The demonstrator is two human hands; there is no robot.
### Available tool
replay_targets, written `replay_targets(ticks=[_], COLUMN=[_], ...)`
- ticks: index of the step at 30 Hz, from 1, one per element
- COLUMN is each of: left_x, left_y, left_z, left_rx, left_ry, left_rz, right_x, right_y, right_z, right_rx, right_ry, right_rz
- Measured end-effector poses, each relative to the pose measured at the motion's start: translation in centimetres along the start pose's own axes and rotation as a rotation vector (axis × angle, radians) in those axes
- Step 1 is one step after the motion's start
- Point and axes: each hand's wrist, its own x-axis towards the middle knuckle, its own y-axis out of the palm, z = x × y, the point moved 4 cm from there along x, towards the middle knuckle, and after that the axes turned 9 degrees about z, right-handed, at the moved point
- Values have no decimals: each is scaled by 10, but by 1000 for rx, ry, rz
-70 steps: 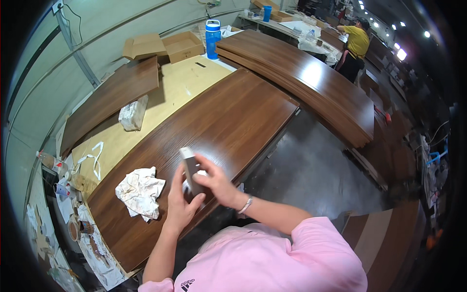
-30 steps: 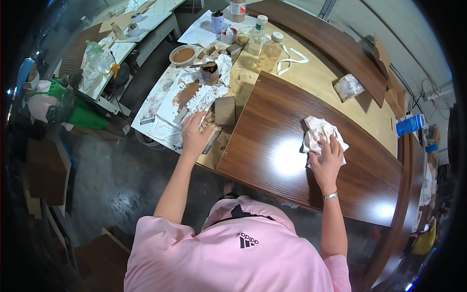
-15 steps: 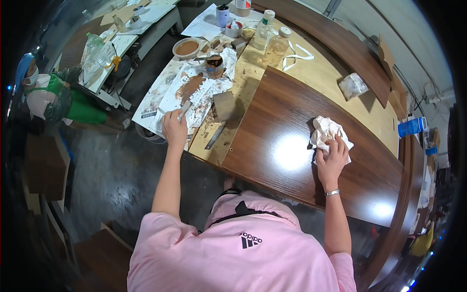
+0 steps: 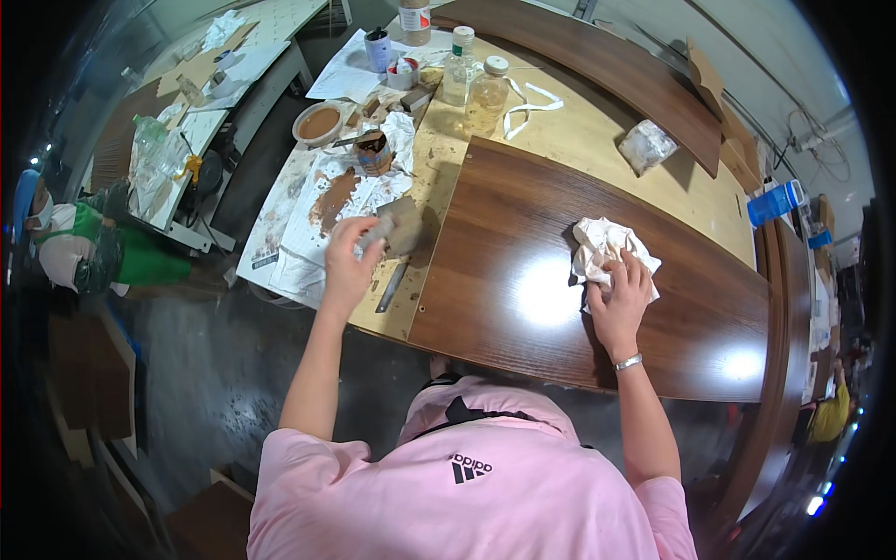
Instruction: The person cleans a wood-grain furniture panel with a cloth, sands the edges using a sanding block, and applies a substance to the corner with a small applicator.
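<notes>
My right hand (image 4: 620, 303) grips a crumpled white cloth (image 4: 602, 243), pressed against a glossy dark brown wood-grain board (image 4: 504, 215). Pinched in the fingers of my left hand (image 4: 349, 261) is a small grey piece (image 4: 376, 232), blurred, whose kind I cannot make out. Just beyond that hand a square metal scraper plate (image 4: 404, 224) lies on the bench, and a narrow metal blade (image 4: 392, 287) is close to its right. Brown paste smears (image 4: 334, 199) cover white paper left of the plate. A can (image 4: 375, 155) of dark stuff, with a flat tool across its top, stands behind them.
A bowl of brown paste (image 4: 318, 123), a purple-white cup (image 4: 378, 49) and clear bottles (image 4: 487, 96) stand at the back. A plastic-wrapped bundle (image 4: 647, 147) lies behind the board. Far left, a person in a green apron (image 4: 149, 245) is near another table.
My left hand has moved right from the paper's edge to near the scraper plate, with the small grey piece in it. My right hand stays on the cloth. The whole view has shifted slightly.
</notes>
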Motion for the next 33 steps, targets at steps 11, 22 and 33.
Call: replay_targets(ticks=[11, 22, 33], left_x=[48, 181, 113], left_y=[66, 134, 92], left_z=[-22, 14, -12], left_rx=[-214, -77, -154], left_ry=[144, 178, 230], left_rz=[228, 126, 205], right_x=[4, 7, 7], right_y=[-4, -6, -4], right_z=[7, 12, 10], right_rx=[-23, -46, -46], right_ry=[41, 69, 55], right_rz=[35, 67, 61])
